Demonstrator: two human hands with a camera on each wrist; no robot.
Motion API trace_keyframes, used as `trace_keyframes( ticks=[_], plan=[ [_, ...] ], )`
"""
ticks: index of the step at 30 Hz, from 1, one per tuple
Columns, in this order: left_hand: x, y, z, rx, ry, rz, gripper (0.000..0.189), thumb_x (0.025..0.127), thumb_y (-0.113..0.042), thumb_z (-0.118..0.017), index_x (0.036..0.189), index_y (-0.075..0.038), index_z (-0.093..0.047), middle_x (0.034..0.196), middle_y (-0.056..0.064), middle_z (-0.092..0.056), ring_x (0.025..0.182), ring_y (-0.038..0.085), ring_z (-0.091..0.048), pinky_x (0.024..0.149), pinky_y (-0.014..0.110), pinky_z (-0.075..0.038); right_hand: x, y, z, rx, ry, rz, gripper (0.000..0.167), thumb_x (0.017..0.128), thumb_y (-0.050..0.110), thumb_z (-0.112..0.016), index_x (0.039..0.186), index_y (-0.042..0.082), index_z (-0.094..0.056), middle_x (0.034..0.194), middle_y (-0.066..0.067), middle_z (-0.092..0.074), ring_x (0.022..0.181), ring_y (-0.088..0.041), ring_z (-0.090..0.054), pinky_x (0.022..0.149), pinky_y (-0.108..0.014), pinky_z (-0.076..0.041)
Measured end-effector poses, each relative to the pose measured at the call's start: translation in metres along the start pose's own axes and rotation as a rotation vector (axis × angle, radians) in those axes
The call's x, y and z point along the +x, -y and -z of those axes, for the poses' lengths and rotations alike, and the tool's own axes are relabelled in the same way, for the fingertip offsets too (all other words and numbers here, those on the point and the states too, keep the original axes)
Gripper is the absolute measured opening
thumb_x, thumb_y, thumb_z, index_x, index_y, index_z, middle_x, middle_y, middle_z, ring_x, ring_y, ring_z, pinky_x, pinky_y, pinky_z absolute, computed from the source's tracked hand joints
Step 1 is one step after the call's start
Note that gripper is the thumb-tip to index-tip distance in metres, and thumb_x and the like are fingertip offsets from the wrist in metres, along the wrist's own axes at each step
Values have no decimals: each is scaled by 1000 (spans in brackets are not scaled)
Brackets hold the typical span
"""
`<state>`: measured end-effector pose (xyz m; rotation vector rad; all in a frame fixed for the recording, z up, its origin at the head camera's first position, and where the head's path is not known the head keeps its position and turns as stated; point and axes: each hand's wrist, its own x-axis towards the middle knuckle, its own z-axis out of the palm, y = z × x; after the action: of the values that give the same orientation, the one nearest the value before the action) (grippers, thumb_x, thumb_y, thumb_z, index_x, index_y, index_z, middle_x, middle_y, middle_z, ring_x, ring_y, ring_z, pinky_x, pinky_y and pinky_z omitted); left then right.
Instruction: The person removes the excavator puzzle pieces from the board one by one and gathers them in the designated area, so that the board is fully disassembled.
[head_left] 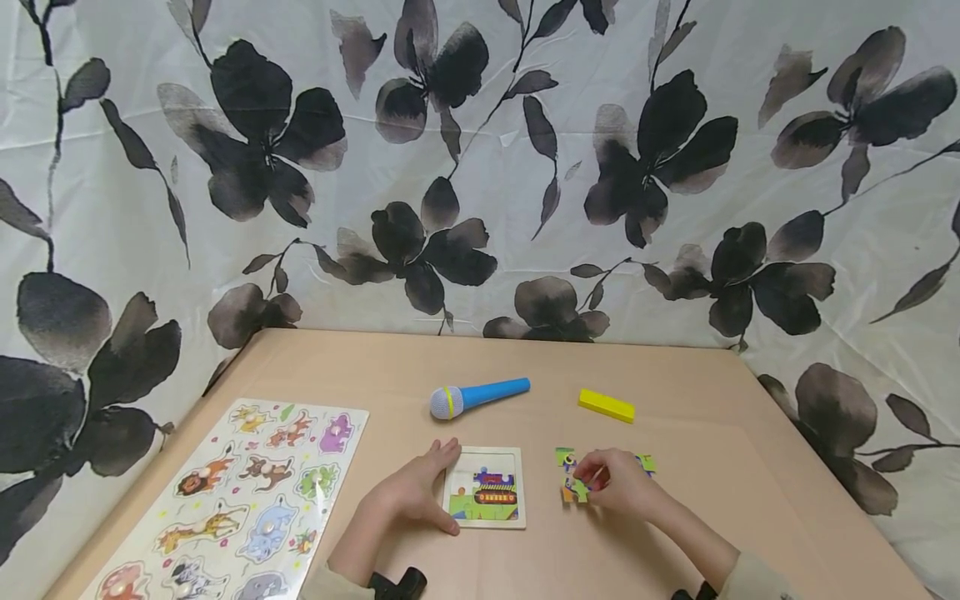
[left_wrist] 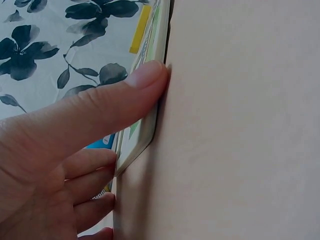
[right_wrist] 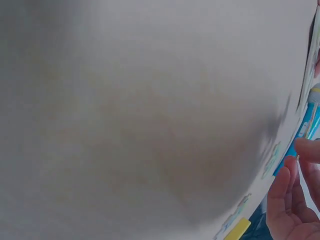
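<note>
My left hand holds the left side of a small square jigsaw board, thumb at the near edge, fingers at the far left corner. The left wrist view shows the thumb against the board's rim. Fitted pieces inside make a red and purple vehicle on green; the upper part is pale and bare. Right of the board, my right hand pinches a thin puzzle piece, mostly hidden by the fingers. Colourful loose pieces lie beside and beneath that hand, and another green piece shows behind it.
Beyond the board lie a blue toy microphone and a yellow block. A large animal puzzle sheet covers the table's left side. Flower-patterned cloth hangs behind the table.
</note>
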<state>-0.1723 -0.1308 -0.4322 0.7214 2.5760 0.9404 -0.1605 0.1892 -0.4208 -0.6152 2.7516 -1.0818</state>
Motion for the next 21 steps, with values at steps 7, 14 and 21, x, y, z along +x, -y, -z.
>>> trace_keyframes(
  ticks=[7,14,21],
  plan=[
    [1,-1,1,-8,4,5,103,56,-24,-87,139,5,-32,147,19,-24,135,40,-13,106,54,-18,3,-3,-4,16,12,-42,21,66,-10,-68,81,3,-63,74,-1,-58,60,-10,-50,52,-19,-46],
    [1,-2,1,-12,7,9,103,56,-24,-87,139,5,-32,147,19,-24,135,40,-13,107,54,-17,6,-7,-10,36,30,-67,21,66,-11,-70,80,2,-62,73,-1,-56,62,-14,-50,51,-20,-46],
    [-1,-2,0,-12,11,25,104,57,-26,-87,139,4,-31,148,18,-23,136,39,-12,106,55,-17,7,-8,-11,27,24,-74,22,64,-11,-70,79,2,-62,72,-2,-55,62,-15,-49,49,-21,-46]
  ],
)
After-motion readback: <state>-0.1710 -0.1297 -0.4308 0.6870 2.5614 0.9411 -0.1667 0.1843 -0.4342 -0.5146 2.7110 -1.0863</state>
